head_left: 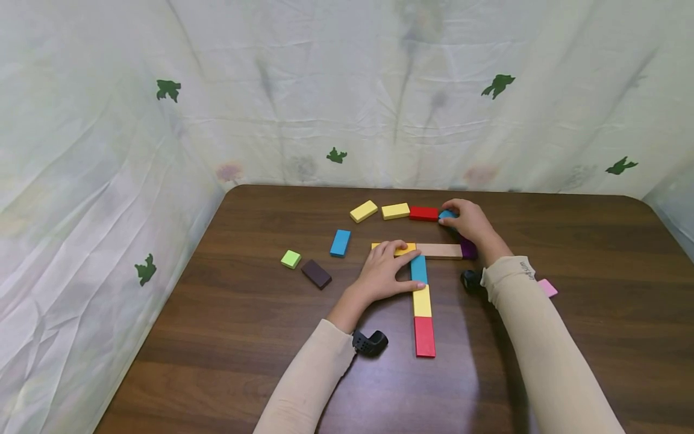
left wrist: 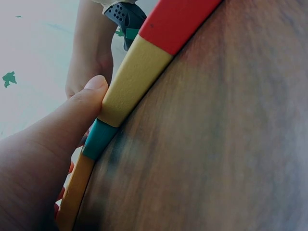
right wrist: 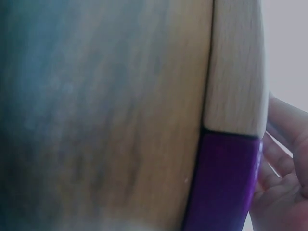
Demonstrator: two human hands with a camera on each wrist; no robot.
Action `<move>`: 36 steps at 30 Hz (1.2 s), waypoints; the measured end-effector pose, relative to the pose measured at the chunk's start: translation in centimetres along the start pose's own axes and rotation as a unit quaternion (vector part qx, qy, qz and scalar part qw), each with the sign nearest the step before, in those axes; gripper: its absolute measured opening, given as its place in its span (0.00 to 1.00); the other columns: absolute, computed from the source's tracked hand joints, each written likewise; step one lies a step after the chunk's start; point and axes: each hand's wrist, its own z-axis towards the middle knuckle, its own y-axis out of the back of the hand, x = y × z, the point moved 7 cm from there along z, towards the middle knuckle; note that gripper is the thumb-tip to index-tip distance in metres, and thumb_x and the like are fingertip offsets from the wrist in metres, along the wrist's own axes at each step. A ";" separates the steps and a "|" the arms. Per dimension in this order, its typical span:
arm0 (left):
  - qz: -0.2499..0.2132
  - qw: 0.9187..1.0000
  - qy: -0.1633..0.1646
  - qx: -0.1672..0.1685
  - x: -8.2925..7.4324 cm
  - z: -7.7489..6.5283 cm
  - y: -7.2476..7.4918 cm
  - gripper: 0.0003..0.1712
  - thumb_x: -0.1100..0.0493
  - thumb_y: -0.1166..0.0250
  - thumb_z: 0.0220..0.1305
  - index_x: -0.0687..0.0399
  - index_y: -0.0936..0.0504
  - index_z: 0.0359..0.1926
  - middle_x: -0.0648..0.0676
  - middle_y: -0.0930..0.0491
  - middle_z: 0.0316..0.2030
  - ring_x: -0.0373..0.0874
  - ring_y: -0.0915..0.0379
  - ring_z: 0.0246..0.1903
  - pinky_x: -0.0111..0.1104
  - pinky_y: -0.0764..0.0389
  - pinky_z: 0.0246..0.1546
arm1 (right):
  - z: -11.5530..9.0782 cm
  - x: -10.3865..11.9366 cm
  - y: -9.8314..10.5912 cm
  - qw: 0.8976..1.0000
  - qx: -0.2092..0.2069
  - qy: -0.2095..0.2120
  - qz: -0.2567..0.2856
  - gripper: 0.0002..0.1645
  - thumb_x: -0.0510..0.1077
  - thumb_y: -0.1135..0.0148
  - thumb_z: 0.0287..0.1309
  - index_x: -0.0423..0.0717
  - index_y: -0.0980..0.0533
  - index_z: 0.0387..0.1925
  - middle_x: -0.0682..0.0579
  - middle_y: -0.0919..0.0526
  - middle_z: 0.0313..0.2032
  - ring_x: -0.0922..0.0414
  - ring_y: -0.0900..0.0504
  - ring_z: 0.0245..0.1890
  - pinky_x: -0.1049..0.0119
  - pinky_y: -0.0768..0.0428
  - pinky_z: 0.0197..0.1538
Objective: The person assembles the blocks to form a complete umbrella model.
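At the right end of the back row, my right hand (head_left: 470,224) pinches a blue block (head_left: 447,214) between thumb and fingers, beside a red block (head_left: 424,214). My left hand (head_left: 386,274) rests with spread fingers over a T-shaped line of blocks. Its thumb touches near the joint of a second blue block (head_left: 419,269) and a yellow block (left wrist: 132,79); other fingertips lie at an orange-yellow block (head_left: 405,248). A red block (head_left: 425,337) ends the stem. Along the crossbar run a bare-wood piece (head_left: 439,251) and a purple block (right wrist: 224,178), partly behind my right wrist.
Two yellow blocks (head_left: 396,211) lie left of the back row's red block. Scattered left are a blue block (head_left: 340,243), a dark brown block (head_left: 317,274) and a small green block (head_left: 291,259). A pink block (head_left: 547,287) shows past the right sleeve. Curtains stand behind the table (head_left: 244,325).
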 end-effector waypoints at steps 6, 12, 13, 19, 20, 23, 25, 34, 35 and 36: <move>0.001 1.000 -0.001 0.000 0.0 0.0 0.0 0.42 0.26 0.48 0.48 0.32 0.39 0.64 0.47 0.43 0.59 0.44 0.55 0.60 0.48 0.52 0.60 | -0.2 -0.1 0.2 1.000 0.003 0.008 0.013 0.22 0.43 0.44 0.59 0.37 0.31 0.53 0.36 0.29 0.49 0.43 0.31 0.48 0.49 0.32 0.49; 0.000 1.000 -0.001 -0.001 0.0 0.1 0.1 0.42 0.26 0.47 0.48 0.32 0.39 0.64 0.48 0.43 0.59 0.45 0.54 0.60 0.48 0.51 0.59 | 0.1 0.3 0.1 1.000 0.002 0.028 0.011 0.26 0.44 0.41 0.57 0.37 0.32 0.55 0.38 0.31 0.53 0.43 0.33 0.52 0.48 0.35 0.53; 0.002 1.000 -0.001 -0.001 0.0 0.1 0.2 0.42 0.26 0.47 0.48 0.32 0.39 0.64 0.48 0.42 0.59 0.45 0.54 0.60 0.48 0.51 0.59 | 0.1 0.5 0.0 0.999 0.004 0.032 0.011 0.26 0.44 0.41 0.56 0.37 0.32 0.55 0.38 0.31 0.54 0.43 0.34 0.53 0.48 0.36 0.54; 0.006 1.000 -0.003 -0.003 0.0 0.1 0.2 0.42 0.26 0.47 0.48 0.32 0.39 0.64 0.48 0.42 0.58 0.44 0.54 0.59 0.47 0.50 0.59 | 0.5 1.3 -0.6 0.999 0.015 0.041 -0.002 0.25 0.42 0.42 0.57 0.38 0.32 0.56 0.39 0.33 0.55 0.43 0.34 0.53 0.48 0.38 0.55; 0.006 1.000 -0.004 -0.002 0.0 0.1 0.2 0.42 0.26 0.47 0.48 0.32 0.39 0.64 0.48 0.42 0.58 0.44 0.54 0.59 0.47 0.50 0.59 | 0.6 1.3 -0.7 0.999 0.017 0.040 -0.005 0.25 0.42 0.42 0.58 0.37 0.32 0.56 0.38 0.33 0.55 0.43 0.34 0.53 0.48 0.38 0.56; 0.005 1.000 -0.004 -0.002 0.0 0.1 0.2 0.42 0.26 0.47 0.48 0.33 0.38 0.64 0.48 0.42 0.58 0.44 0.54 0.59 0.47 0.50 0.59 | 0.8 1.4 -0.9 0.999 0.023 0.033 -0.016 0.24 0.42 0.44 0.59 0.37 0.32 0.56 0.38 0.33 0.56 0.43 0.35 0.54 0.48 0.38 0.56; 0.005 1.000 -0.004 -0.003 0.0 0.1 0.2 0.42 0.26 0.47 0.48 0.33 0.38 0.64 0.48 0.42 0.58 0.44 0.54 0.59 0.47 0.50 0.59 | 0.9 1.4 -1.0 0.999 0.024 0.029 -0.022 0.24 0.42 0.45 0.60 0.38 0.32 0.56 0.38 0.34 0.56 0.43 0.36 0.55 0.48 0.39 0.56; 0.006 1.000 -0.003 -0.001 -0.1 0.1 0.3 0.42 0.26 0.47 0.48 0.32 0.39 0.64 0.48 0.42 0.58 0.44 0.54 0.59 0.47 0.51 0.59 | 1.0 1.2 -1.1 0.999 0.018 0.023 -0.030 0.22 0.40 0.45 0.60 0.40 0.31 0.56 0.38 0.34 0.57 0.42 0.38 0.57 0.47 0.40 0.57; 0.006 1.000 -0.003 -0.001 -0.1 0.1 0.2 0.42 0.26 0.47 0.48 0.32 0.39 0.64 0.48 0.42 0.58 0.44 0.54 0.59 0.47 0.51 0.59 | 1.0 1.2 -1.1 0.999 0.017 0.022 -0.030 0.22 0.40 0.45 0.60 0.40 0.31 0.56 0.38 0.34 0.57 0.42 0.39 0.57 0.47 0.40 0.57; 0.007 1.000 -0.002 0.000 -0.1 0.1 0.2 0.42 0.26 0.47 0.48 0.32 0.38 0.64 0.48 0.42 0.58 0.44 0.54 0.59 0.47 0.51 0.59 | 1.0 1.2 -1.1 0.999 0.017 0.022 -0.029 0.22 0.40 0.46 0.60 0.40 0.31 0.56 0.38 0.34 0.57 0.42 0.39 0.57 0.47 0.40 0.57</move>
